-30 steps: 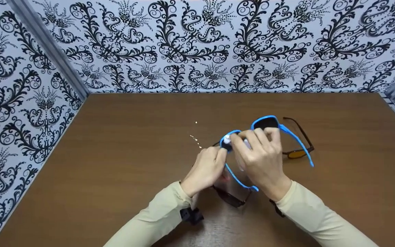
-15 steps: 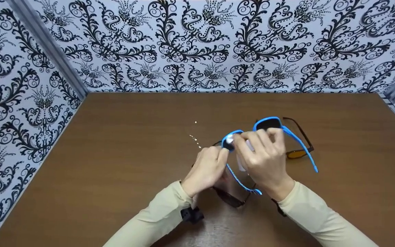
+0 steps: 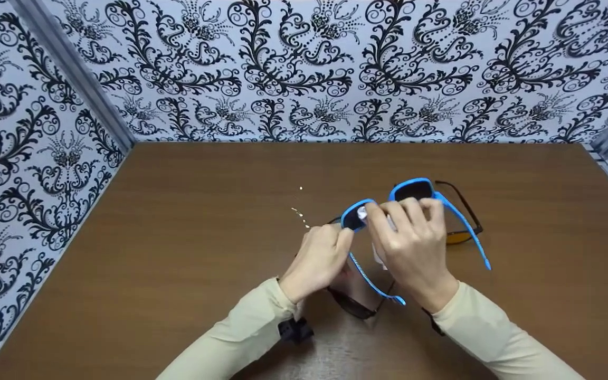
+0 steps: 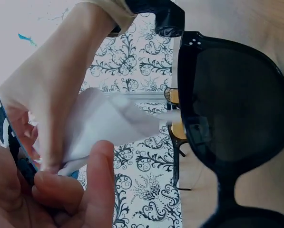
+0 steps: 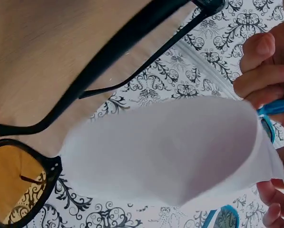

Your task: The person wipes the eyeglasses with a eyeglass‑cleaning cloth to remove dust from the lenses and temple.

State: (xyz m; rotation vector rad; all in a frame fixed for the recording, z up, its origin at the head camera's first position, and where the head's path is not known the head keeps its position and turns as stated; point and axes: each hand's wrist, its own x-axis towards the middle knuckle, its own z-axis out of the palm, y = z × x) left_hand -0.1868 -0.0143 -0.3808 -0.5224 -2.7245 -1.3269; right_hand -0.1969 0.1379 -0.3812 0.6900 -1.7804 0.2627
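Blue-framed sunglasses [image 3: 412,189] with dark lenses are held up over the table, temples spread toward the person. My left hand [image 3: 321,253] grips them at the left end, by the lens. A white cloth [image 3: 362,212] is pinched in my right hand [image 3: 409,243] and lies against the left lens; my right hand covers the middle of the frame. In the left wrist view the cloth [image 4: 118,118] hangs in folds from the right hand's fingers. The right wrist view shows it broad and loose [image 5: 170,147], with the left hand's curled fingers [image 5: 263,76] at the blue frame.
Dark sunglasses [image 3: 354,305] lie on the table below the hands. Black-framed glasses with yellow lenses [image 3: 458,237] lie to the right, behind the blue temple. Small pale specks [image 3: 298,212] show left of the hands. Patterned walls [image 3: 304,68] border the brown table [image 3: 203,211].
My right hand has slid slightly right with the cloth across the left lens, baring more of it. The blue temples have shifted slightly right and down. My left hand stays in place.
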